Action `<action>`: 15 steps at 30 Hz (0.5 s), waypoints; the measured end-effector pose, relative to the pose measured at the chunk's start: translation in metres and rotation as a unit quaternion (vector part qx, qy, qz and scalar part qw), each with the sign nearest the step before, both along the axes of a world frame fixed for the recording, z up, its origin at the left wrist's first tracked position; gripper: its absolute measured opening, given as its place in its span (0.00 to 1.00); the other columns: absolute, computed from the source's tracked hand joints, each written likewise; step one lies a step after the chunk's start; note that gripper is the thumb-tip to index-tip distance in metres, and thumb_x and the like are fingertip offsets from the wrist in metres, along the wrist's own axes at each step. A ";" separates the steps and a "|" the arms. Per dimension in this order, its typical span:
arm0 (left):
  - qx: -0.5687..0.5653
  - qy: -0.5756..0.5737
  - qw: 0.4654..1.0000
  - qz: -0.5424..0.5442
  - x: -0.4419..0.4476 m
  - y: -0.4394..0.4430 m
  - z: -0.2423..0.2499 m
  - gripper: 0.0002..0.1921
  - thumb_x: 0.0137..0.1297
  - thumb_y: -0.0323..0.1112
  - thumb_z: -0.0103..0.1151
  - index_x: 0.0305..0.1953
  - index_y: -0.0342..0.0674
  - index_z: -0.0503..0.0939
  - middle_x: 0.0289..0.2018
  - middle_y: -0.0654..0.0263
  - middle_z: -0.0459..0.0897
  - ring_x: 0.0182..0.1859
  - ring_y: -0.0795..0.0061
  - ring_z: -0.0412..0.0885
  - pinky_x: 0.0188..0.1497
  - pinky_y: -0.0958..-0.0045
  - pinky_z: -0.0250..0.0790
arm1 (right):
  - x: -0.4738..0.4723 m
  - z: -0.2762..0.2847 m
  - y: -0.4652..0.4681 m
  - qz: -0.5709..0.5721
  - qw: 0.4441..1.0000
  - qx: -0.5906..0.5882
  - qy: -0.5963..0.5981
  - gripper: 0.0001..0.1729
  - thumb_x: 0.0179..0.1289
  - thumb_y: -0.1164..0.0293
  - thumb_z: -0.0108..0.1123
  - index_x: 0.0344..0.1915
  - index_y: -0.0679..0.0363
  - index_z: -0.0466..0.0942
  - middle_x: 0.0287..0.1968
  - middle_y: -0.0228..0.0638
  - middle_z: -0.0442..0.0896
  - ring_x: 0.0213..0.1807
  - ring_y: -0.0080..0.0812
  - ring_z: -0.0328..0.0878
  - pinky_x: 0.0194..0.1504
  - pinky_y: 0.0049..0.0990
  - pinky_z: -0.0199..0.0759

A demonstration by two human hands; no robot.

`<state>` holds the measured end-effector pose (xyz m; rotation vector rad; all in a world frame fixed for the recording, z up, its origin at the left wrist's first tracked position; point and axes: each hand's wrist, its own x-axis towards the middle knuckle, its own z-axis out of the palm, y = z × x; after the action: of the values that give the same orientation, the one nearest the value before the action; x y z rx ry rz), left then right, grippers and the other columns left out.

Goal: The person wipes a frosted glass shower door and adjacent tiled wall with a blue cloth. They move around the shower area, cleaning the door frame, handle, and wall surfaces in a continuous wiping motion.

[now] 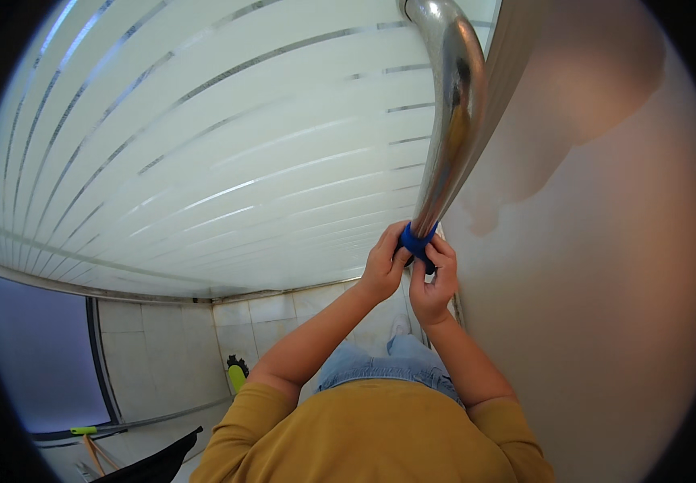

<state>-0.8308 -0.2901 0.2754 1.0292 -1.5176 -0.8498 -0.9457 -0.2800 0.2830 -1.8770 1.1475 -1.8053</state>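
A polished metal tubular handle (454, 102) runs down from the top of the view, curved by the lens. Around its lower visible part is a blue cloth (417, 241), with a darker end hanging below the bar. My left hand (384, 265) grips the cloth from the left, thumb and fingers against the bar. From the right, my right hand (435, 287) pinches the cloth's other side between thumb and fingers. The hands and cloth hide whatever part of the handle lies beneath them.
Frosted glass with clear stripes (251, 145) fills the left side, close to the handle. A pale smooth surface (565, 314) stands at the right. Below are floor tiles (272, 308), a green-and-black brush (237, 374) and a black sheet-like object (161, 459).
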 end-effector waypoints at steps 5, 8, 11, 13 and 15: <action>0.061 -0.027 0.997 -0.038 0.008 0.005 -0.051 0.19 0.69 0.28 0.46 0.60 0.36 0.65 0.55 0.54 0.72 0.55 0.58 0.73 0.57 0.68 0.64 | -0.006 -0.051 0.005 0.013 0.998 0.064 -0.012 0.17 0.53 0.88 0.58 0.43 0.66 0.70 0.51 0.48 0.76 0.50 0.41 0.77 0.49 0.30 0.72; 0.020 -0.104 0.993 -0.055 0.014 -0.002 -0.067 0.20 0.68 0.28 0.47 0.60 0.37 0.64 0.58 0.51 0.69 0.59 0.52 0.70 0.59 0.64 0.63 | -0.010 -0.069 0.004 0.028 0.991 0.131 -0.020 0.19 0.50 0.89 0.59 0.43 0.65 0.69 0.51 0.46 0.77 0.48 0.40 0.78 0.47 0.27 0.72; -0.017 -0.150 0.987 -0.050 0.015 -0.008 -0.076 0.21 0.65 0.28 0.48 0.60 0.38 0.64 0.57 0.53 0.70 0.62 0.50 0.66 0.68 0.55 0.49 | -0.010 -0.083 0.001 0.040 0.984 0.171 -0.017 0.20 0.49 0.89 0.58 0.43 0.64 0.68 0.50 0.44 0.76 0.48 0.38 0.78 0.48 0.25 0.71; -0.002 -0.139 0.989 -0.045 0.013 -0.005 -0.075 0.21 0.64 0.27 0.48 0.59 0.38 0.64 0.57 0.54 0.71 0.62 0.50 0.66 0.70 0.52 0.46 | -0.009 -0.088 -0.001 0.061 0.975 0.204 -0.062 0.19 0.50 0.90 0.57 0.42 0.64 0.68 0.50 0.44 0.76 0.48 0.36 0.77 0.49 0.25 0.71; 0.027 -0.107 0.993 -0.038 0.010 0.001 -0.067 0.21 0.64 0.27 0.48 0.59 0.37 0.64 0.56 0.54 0.71 0.61 0.50 0.67 0.68 0.54 0.51 | -0.007 -0.085 0.000 0.081 0.968 0.205 -0.122 0.18 0.51 0.91 0.56 0.42 0.65 0.68 0.51 0.43 0.76 0.49 0.34 0.76 0.50 0.26 0.71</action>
<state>-0.8208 -0.2891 0.2086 1.1363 -1.7322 -0.8594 -0.9529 -0.2803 0.1984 -1.4260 1.1347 -1.5176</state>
